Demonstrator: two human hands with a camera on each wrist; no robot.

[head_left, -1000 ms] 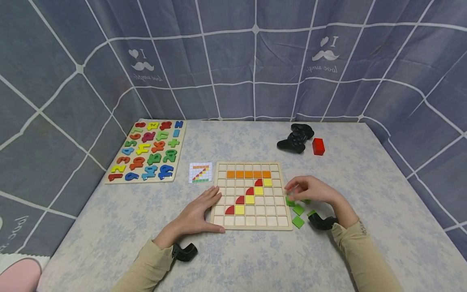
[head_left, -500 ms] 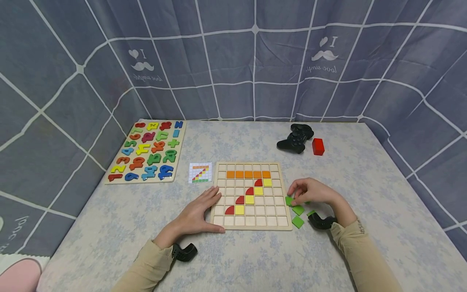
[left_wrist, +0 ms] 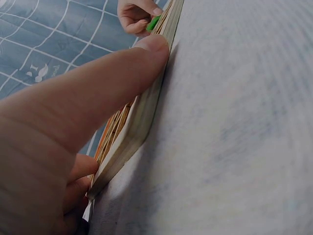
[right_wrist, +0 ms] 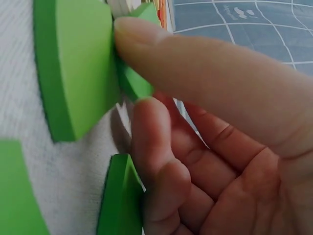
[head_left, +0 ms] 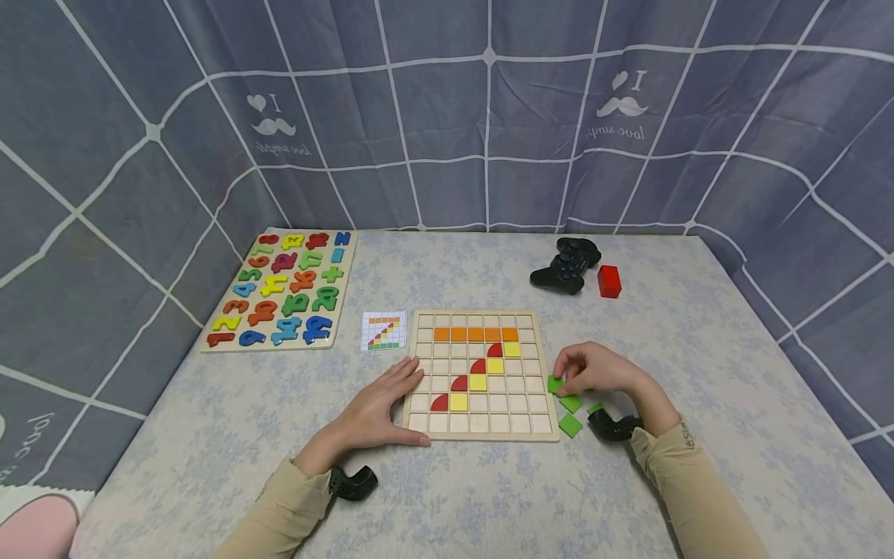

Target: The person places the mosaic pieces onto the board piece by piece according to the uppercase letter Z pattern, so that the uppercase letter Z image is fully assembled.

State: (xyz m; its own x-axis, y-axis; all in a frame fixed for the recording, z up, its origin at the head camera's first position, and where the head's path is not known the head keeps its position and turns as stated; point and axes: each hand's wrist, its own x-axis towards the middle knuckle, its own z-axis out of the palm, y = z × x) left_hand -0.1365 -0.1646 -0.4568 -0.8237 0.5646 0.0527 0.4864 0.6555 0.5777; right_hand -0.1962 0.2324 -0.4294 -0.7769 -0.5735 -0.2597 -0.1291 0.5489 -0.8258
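A square wooden grid board [head_left: 499,404] lies on the table, bearing a row of orange squares, a diagonal of yellow squares and red quarter-round pieces. My left hand [head_left: 377,407] rests at its near left corner, fingers spread on the left edge and thumb [left_wrist: 117,81] laid along the front edge. Just beyond the right edge, my right hand [head_left: 599,367] pinches a green square tile [right_wrist: 134,81] between thumb and fingertips. Several other green tiles [head_left: 570,425] lie flat beneath and beside this hand, some partly hidden by it.
Left of the board lies a small pattern card [head_left: 383,331], with a number puzzle board [head_left: 340,314] farther left. A black game controller [head_left: 567,265] and a red block [head_left: 609,281] sit at the back right. A patterned curtain [head_left: 447,116] hangs behind the table.
My right hand has drawn back slightly to the right from the board's edge, its fingertips now at the nearest green tile. The left hand and the board have stayed in place.
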